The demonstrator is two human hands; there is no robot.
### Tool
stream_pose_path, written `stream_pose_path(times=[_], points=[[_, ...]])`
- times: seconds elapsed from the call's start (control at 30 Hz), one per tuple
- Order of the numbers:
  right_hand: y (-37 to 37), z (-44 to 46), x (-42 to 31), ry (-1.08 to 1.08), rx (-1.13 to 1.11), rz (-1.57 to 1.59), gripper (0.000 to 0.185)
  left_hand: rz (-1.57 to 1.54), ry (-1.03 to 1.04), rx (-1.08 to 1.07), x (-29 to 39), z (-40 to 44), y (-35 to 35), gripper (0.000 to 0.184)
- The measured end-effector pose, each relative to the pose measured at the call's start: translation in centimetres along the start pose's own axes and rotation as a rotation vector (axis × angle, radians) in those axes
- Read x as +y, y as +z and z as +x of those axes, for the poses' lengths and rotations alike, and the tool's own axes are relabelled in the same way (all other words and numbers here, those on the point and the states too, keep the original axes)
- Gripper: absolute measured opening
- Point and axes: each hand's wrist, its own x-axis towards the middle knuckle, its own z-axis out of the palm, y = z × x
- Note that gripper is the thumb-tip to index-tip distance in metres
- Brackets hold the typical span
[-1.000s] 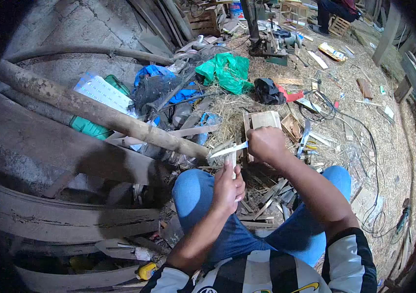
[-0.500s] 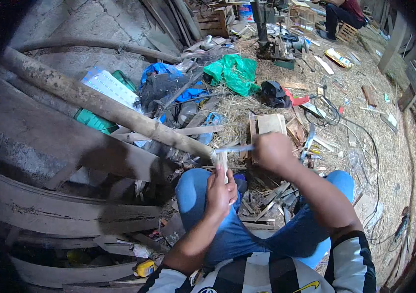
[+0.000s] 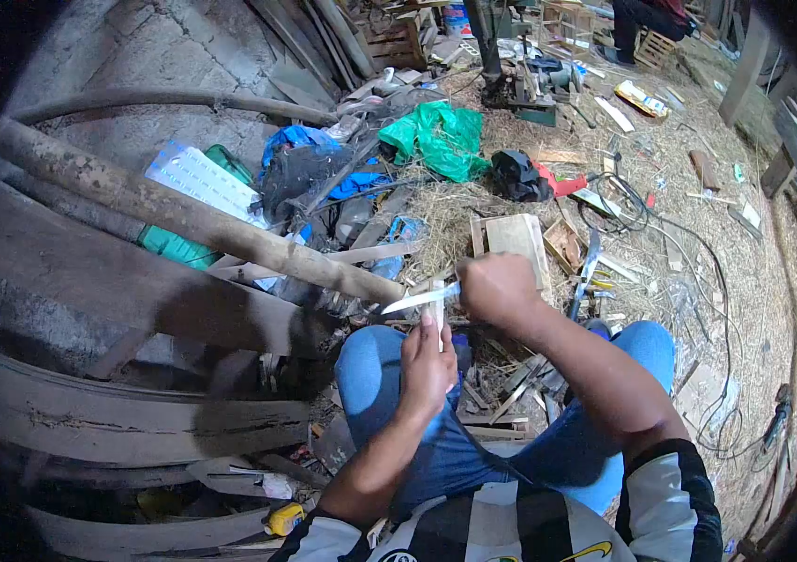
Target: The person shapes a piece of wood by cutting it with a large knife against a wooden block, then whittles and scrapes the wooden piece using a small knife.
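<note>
A knife [image 3: 417, 300] is gripped by its handle in my right hand [image 3: 500, 292], which is closed round it. Its pale blade points left and crosses the upper part of a small wooden piece [image 3: 438, 312]. That piece stands roughly upright in my left hand [image 3: 428, 367], with the thumb along it and the fingers wrapped round its lower part. Just behind my right hand lies a pale wooden box [image 3: 521, 236]. The end of a long wooden pole [image 3: 258, 245] comes close to the knife tip.
Heavy planks [image 3: 136, 421] lie at the left. Ahead are a green plastic bag [image 3: 436, 138], a black bag [image 3: 516, 175] and a cable [image 3: 689, 234]. Another knife [image 3: 589, 262] and scraps lie right of the box. A person [image 3: 637, 26] sits at the far right.
The knife first drew back to the right with my right hand, then slid left across the wooden piece. My left hand keeps its hold. The view tilted and came back.
</note>
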Motion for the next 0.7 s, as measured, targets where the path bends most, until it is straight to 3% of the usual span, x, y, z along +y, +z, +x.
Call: stream_pose_path(times=[0.57, 0.63, 0.7], points=[[2.1, 0.7, 2.5, 0.060, 0.006, -0.004, 0.020, -0.103, -0.126, -0.023, -0.8, 0.8, -0.5, 0.044], [6.0, 2.3, 5.9, 0.233, 0.135, -0.109, 0.020, -0.104, -0.028, -0.009, -0.5, -0.4, -0.6, 0.045], [2.4, 2.7, 15.3, 0.478, 0.254, -0.019, 0.023, -0.087, 0.072, 0.011, -0.2, -1.7, -2.1, 0.046]])
